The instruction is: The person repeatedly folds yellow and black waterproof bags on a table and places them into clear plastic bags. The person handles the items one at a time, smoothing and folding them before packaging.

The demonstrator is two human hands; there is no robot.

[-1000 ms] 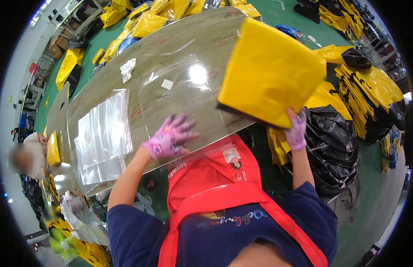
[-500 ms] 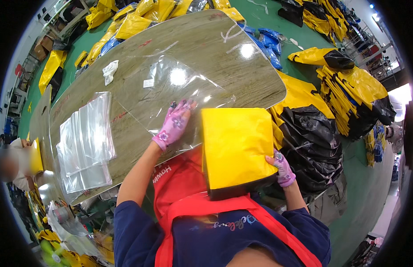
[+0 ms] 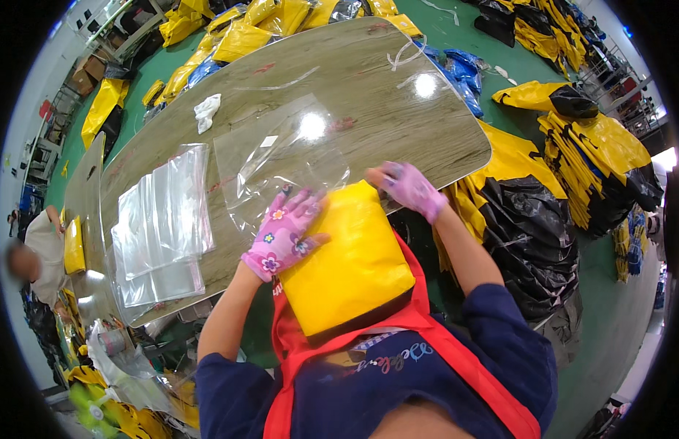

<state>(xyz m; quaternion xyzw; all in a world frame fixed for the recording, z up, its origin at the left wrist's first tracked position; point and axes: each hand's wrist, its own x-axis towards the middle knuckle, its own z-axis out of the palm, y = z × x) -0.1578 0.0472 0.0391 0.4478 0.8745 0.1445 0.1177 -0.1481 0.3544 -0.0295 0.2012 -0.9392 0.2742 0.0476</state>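
A folded yellow bundle of smooth sheet material (image 3: 346, 267), black along its lower edge, lies tilted against my front at the table's near edge. My right hand (image 3: 412, 190), in a pink flowered glove, is closed on its far right corner. My left hand (image 3: 281, 234), gloved alike, lies along the bundle's left side with its fingers spread and its thumb over the yellow top. Just beyond it, a clear plastic bag (image 3: 244, 157) is laid out flat on the table, bearing a small white label (image 3: 268, 141). What the left fingertips press on is hard to tell.
A stack of clear plastic bags (image 3: 160, 230) lies on the wood-patterned table (image 3: 383, 88) at left. Beyond it sits a crumpled white scrap (image 3: 206, 112). Yellow and black piles (image 3: 533, 219) stand at right. Yellow packages (image 3: 244, 40) line the far edge. A person (image 3: 43, 252) is at far left.
My right hand has moved from the bundle's lower right side to its far right corner. The bundle has turned and shifted left, and my left hand now touches it.
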